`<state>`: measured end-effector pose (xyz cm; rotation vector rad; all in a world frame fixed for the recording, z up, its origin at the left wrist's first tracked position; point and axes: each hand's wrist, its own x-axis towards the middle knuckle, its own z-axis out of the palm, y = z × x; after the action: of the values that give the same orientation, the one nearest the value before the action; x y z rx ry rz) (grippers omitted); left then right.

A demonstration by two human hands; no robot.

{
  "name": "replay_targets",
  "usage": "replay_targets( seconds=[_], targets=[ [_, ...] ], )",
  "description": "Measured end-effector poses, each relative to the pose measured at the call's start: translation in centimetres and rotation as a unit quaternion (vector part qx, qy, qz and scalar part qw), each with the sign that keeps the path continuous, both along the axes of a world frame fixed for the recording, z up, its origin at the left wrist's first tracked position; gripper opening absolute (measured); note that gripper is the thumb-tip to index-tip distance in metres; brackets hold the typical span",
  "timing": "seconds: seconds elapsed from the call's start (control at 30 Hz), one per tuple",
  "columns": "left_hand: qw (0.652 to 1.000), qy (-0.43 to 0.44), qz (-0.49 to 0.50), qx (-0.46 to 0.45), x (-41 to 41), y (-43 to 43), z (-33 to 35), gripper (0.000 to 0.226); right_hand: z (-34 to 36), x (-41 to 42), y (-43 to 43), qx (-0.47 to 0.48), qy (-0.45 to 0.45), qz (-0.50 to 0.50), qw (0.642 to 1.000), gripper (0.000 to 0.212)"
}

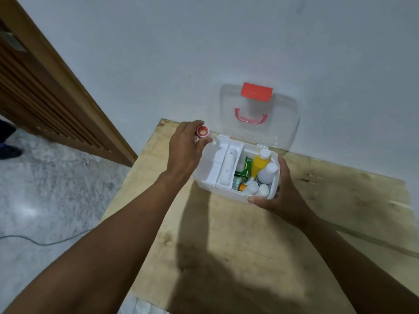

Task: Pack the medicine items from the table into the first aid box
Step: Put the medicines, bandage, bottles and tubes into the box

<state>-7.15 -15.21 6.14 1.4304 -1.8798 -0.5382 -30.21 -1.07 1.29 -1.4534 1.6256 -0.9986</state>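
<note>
A white first aid box [221,191] stands open on the wooden table [249,234], its clear lid [283,123] with red latch and handle leaning back against the wall. Inside lie a rolled bandage [229,166], a green carton [246,167], a yellow bottle [258,164], a white bottle [267,173] and small white items. My left hand [186,150] holds a small red-and-white tape roll [202,132] just above the box's far left corner. My right hand [281,191] grips the box's right front corner.
A white wall rises right behind the table. A wooden slatted door [45,98] stands at the left, over a grey marble floor with a cable [45,242] across it. The table's left edge runs close by my left arm.
</note>
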Motion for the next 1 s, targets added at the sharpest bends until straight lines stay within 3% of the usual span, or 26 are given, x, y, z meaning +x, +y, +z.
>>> replay_targets(
  seconds=[0.2, 0.37, 0.63, 0.83, 1.0],
  targets=[
    [0.997, -0.061, -0.035, 0.028, -3.0, 0.7, 0.1, 0.037, -1.7, -0.4, -0.3, 0.018, -0.003, -0.024, 1.0, 0.127],
    [0.989, -0.141, -0.025, 0.045, -3.7, 0.8, -0.1, 0.01, -2.8, -0.7, -0.3, 0.044, -0.011, -0.033, 0.998, 0.138],
    [0.978, -0.172, 0.008, 0.116, -4.0, 0.5, -0.4, 0.02, -3.0, -0.8, -0.3, 0.035, 0.005, -0.02, 0.999, 0.139],
    [0.976, -0.196, -0.009, 0.096, -3.8, 0.4, -1.1, 0.03, -2.8, -0.7, -0.3, 0.02, 0.006, -0.017, 1.0, 0.134],
    [0.982, -0.169, -0.02, 0.086, -3.5, 0.7, -1.1, 0.063, -2.5, -0.6, -0.2, 0.016, -0.002, -0.018, 1.0, 0.133]
  ],
)
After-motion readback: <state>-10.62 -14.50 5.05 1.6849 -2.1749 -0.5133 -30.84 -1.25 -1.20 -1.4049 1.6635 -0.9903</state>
